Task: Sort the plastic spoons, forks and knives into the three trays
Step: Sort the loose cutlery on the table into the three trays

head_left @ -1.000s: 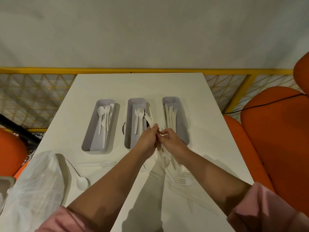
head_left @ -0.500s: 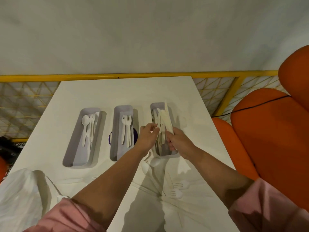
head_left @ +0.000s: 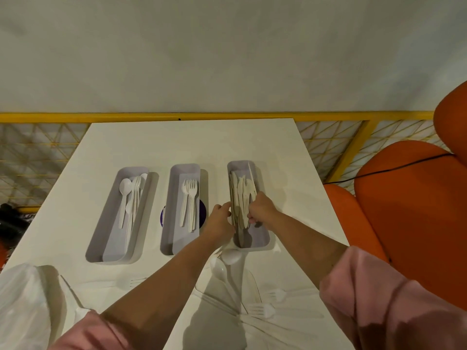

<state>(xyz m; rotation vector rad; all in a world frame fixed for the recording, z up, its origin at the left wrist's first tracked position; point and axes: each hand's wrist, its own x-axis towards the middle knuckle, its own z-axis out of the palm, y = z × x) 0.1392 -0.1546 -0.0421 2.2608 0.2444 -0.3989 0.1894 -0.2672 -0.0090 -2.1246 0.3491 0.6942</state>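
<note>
Knives (head_left: pixel 240 193) lie bundled lengthwise in the right tray (head_left: pixel 265 239), blades toward the far end. The right hand (head_left: pixel 261 208) reaches down into that tray, its fingers curled round the handle ends of the bundle. The left hand (head_left: pixel 222 219) sits just beside the tray's left wall, knuckles up and fingers bent toward the rim. Whether it grips anything cannot be told, since the fingertips are hidden. Forks (head_left: pixel 190 195) lie side by side in the middle tray (head_left: pixel 167 238), tines pointing away, and a purple disc (head_left: pixel 203 213) shows from beneath that tray's right edge. Spoons (head_left: pixel 125 188) fill the far half of the left tray (head_left: pixel 101 238), bowls at the far end. All three trays stand parallel and apart on the white table (head_left: pixel 192 142). Nearer the person, loose spoons (head_left: pixel 220 269) lie just below the right tray's near end, and loose forks (head_left: pixel 266 310) lie scattered between the forearms. A white plastic bag (head_left: pixel 20 299) sits at the table's near left corner. An orange seat (head_left: pixel 409 213) stands to the right.
</note>
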